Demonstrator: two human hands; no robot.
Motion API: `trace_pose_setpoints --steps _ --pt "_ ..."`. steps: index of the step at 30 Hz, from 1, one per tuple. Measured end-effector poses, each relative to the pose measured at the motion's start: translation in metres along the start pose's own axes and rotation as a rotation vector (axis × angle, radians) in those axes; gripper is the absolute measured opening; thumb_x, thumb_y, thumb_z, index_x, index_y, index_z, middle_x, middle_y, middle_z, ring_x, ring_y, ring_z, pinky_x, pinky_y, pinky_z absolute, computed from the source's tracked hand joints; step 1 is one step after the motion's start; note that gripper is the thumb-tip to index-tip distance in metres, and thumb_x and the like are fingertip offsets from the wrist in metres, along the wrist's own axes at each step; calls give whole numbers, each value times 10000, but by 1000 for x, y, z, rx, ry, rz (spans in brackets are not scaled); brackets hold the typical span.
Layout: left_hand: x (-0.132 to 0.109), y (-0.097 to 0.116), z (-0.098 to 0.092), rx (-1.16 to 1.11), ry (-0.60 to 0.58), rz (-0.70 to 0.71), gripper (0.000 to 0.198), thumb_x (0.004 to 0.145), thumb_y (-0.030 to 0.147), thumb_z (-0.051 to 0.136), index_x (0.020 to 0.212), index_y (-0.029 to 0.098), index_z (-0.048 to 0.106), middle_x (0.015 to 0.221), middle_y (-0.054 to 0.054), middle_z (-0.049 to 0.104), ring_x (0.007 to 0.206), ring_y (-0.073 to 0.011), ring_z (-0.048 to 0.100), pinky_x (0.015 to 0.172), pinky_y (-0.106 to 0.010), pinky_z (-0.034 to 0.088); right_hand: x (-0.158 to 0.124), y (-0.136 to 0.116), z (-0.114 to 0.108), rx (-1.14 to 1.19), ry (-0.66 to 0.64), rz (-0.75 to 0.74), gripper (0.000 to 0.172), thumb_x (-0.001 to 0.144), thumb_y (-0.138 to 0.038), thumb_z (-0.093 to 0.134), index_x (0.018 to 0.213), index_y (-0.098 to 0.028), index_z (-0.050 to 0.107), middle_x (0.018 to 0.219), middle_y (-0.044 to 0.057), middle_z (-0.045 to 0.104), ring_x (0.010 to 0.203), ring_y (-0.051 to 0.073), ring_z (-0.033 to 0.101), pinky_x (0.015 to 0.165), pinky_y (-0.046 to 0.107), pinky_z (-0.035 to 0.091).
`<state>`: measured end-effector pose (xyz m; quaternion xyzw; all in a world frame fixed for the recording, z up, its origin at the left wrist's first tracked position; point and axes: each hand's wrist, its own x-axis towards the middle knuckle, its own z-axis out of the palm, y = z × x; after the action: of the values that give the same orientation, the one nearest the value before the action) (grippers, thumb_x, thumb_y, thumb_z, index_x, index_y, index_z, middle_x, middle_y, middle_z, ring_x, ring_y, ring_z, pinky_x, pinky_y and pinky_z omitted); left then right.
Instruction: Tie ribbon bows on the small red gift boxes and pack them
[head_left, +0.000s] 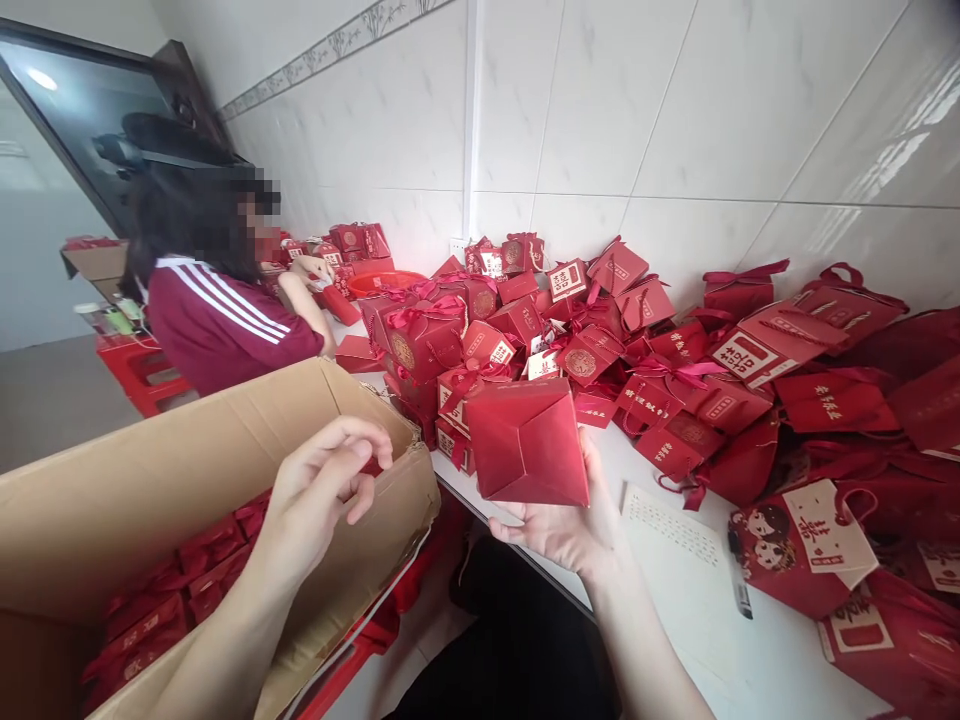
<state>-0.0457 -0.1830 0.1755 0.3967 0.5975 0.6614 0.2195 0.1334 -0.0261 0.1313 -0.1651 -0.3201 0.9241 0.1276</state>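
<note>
A white table (615, 450) is stretching ahead and to the right of the right hand (570, 525). Beyond that hand and along its right, a heap of red gift boxes (592, 355) is covering much of the top. Just right of the hand, a handwritten sheet (667, 525) is lying flat, with a black marker (742, 590) resting by its far side. Beyond the left hand (322, 490), a red basin (409, 281) is sitting farther back.
</note>
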Motion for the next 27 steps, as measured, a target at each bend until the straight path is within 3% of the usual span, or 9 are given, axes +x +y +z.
trace_pose_setpoints --steps 7,17,24,27 --pt "6 23 2 337 -52 -1 254 787 413 570 896 183 589 760 1 569 401 -30 391 359 -165 338 8 8 3 60 -141 74 621 773 -734 265 1054 -257 546 1140 90 625 1056 273 587 855 480 433" --pt "5 32 14 522 -213 31 197 795 363 564 903 201 598 770 -2 647 557 -95 557 429 -175 405 9 18 19 59 -255 145 663 750 -736 311 1112 -237 554 1171 98 614 1052 272 600 880 480 435" --pt "23 34 -9 459 -230 -89 345 839 459 458 988 161 547 862 -62 640 755 -194 633 369 -185 448 13 23 30 59 -246 189 663 741 -727 392 1083 -193 586 1055 107 665 973 284 632 859 516 450" --pt "41 41 -26 468 -307 -121 459 842 527 405 1064 147 537 948 -92 639 823 -216 639 468 -240 517 26 29 37 -42 -147 67 674 731 -734 409 1134 -214 557 1105 103 649 971 301 625 842 543 461"
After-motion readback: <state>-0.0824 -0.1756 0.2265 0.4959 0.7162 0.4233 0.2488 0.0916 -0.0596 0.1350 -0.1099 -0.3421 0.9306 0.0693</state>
